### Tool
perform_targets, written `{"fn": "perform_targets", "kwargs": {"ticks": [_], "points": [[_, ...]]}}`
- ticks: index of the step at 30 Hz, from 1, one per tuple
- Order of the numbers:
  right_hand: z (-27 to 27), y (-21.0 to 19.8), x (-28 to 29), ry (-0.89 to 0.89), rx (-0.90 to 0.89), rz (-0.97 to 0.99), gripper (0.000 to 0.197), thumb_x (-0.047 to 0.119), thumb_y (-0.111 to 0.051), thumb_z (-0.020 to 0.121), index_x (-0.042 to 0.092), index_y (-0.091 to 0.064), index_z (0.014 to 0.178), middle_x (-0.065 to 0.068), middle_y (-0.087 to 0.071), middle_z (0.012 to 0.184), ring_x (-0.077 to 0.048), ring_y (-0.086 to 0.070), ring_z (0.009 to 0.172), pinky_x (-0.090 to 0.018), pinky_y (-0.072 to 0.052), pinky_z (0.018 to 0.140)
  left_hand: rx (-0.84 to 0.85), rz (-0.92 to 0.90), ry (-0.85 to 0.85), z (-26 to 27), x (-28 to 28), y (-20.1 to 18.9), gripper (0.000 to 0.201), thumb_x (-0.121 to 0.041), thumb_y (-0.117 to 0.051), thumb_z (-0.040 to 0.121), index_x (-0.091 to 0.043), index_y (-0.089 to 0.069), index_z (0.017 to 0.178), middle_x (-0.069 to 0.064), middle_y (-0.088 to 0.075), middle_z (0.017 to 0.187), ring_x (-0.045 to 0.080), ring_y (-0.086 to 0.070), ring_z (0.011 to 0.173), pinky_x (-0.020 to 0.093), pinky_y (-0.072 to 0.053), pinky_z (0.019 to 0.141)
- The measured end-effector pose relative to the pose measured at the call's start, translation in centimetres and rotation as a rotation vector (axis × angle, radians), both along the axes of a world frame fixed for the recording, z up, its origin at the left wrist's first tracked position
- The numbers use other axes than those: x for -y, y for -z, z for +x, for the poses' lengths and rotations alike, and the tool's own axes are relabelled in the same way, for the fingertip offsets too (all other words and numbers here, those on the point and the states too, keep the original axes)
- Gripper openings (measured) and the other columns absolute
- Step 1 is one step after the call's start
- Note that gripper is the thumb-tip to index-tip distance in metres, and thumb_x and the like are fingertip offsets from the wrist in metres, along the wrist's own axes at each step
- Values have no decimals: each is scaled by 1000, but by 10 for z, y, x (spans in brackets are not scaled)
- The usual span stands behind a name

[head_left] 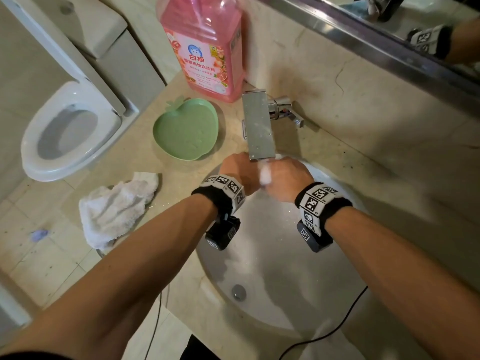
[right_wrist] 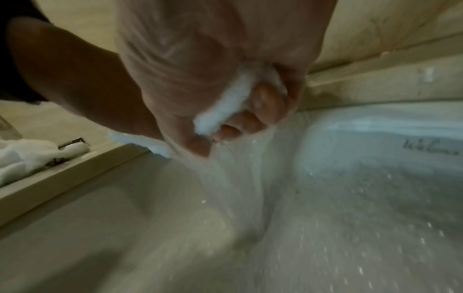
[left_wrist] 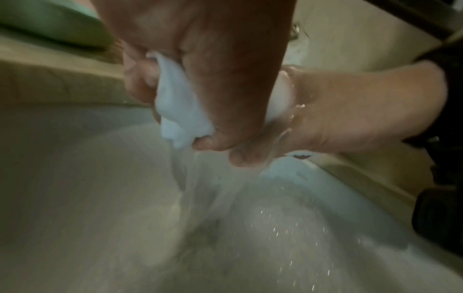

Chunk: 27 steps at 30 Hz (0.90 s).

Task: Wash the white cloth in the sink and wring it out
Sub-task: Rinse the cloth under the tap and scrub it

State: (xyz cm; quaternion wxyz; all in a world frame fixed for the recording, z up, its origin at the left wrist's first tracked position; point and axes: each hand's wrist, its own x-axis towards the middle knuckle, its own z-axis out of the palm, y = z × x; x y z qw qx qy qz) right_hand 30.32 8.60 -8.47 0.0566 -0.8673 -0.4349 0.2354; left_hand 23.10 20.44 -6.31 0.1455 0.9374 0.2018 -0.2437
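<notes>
Both my hands are bunched together under the square chrome faucet [head_left: 257, 123], over the back of the white sink [head_left: 275, 302]. My left hand [head_left: 237, 172] and my right hand [head_left: 284, 178] each grip a small wet white cloth [head_left: 265, 175]. In the left wrist view the white cloth [left_wrist: 179, 107] sticks out of my left fist [left_wrist: 200, 79], and water runs off it into the basin. In the right wrist view my right hand's fingers [right_wrist: 265, 101] are curled round the white cloth [right_wrist: 225, 111], with water streaming down below them.
A second crumpled white towel [head_left: 117, 209] lies on the counter left of the sink. A green apple-shaped dish [head_left: 185, 129] and a pink detergent bottle [head_left: 205, 45] stand behind it. A toilet [head_left: 65, 131] is at the far left. The drain [head_left: 239, 292] lies near the basin's front.
</notes>
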Motion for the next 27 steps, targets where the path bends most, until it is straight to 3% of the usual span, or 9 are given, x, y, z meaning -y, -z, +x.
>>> {"fn": "perform_targets", "kwargs": {"ticks": [2,4,6,9,13,16,18,23,27], "points": [[3,-5,-2,57,-40,63,43,37,-75,80,13,-62,113,-6,-68,96,-26,-65,85,-29,-48,68,15,-46,-68,-3,-7,1,28,-34,-55,89,-18,-64,110,1,-62,86,20,-55,68,29,-43,62],[6,-11,-3,60,-171,127,51,26,-78,79,14,-58,124,-4,-69,105,-25,-67,95,-33,-54,76,38,-193,-84,-10,-15,6,56,-49,-65,83,-20,-55,129,5,-64,116,25,-63,95,33,-50,79],[7,-19,-3,-82,-253,192,53,9,-72,81,19,-60,132,-7,-67,125,-26,-63,115,-36,-51,96,79,-342,-189,-20,-21,4,85,-58,-72,77,-16,-39,143,8,-53,137,28,-55,120,38,-46,98],[5,-22,-4,-159,-282,293,48,-6,-67,80,14,-67,124,-11,-64,130,-28,-58,122,-30,-42,103,133,-418,-236,-32,-27,-1,65,-47,-69,84,-12,-45,134,10,-52,133,28,-54,117,28,-40,88],[-8,-19,-10,-93,-247,293,49,3,-76,79,9,-63,126,-16,-61,130,-33,-58,120,-33,-42,104,231,-637,-218,-41,-27,-9,39,-15,-68,86,-17,-50,121,-5,-63,107,13,-61,98,15,-45,84],[-12,-17,-11,129,-382,405,61,14,-85,70,14,-63,127,-14,-62,127,-29,-62,116,-42,-51,100,278,-719,-302,-48,-27,-7,58,-9,-69,82,-19,-52,137,-4,-63,124,13,-59,113,26,-45,98],[-14,-16,-9,218,-382,450,65,13,-87,66,12,-63,125,-12,-63,123,-27,-63,112,-44,-53,97,332,-788,-441,-52,-28,-3,64,-6,-73,78,-19,-53,138,0,-63,129,17,-61,116,35,-47,103],[-21,-13,2,226,-215,467,53,8,-89,68,10,-70,117,-14,-68,113,-29,-66,102,-35,-55,87,431,-752,-568,-58,-23,6,52,-11,-83,69,-21,-60,115,1,-66,119,18,-66,106,42,-54,94],[-18,-10,14,328,-307,549,42,4,-84,73,7,-71,112,-8,-71,103,-28,-70,92,-41,-58,82,459,-609,-602,-54,-20,10,43,-21,-85,66,-22,-55,97,1,-67,103,19,-66,95,40,-56,85]]}}
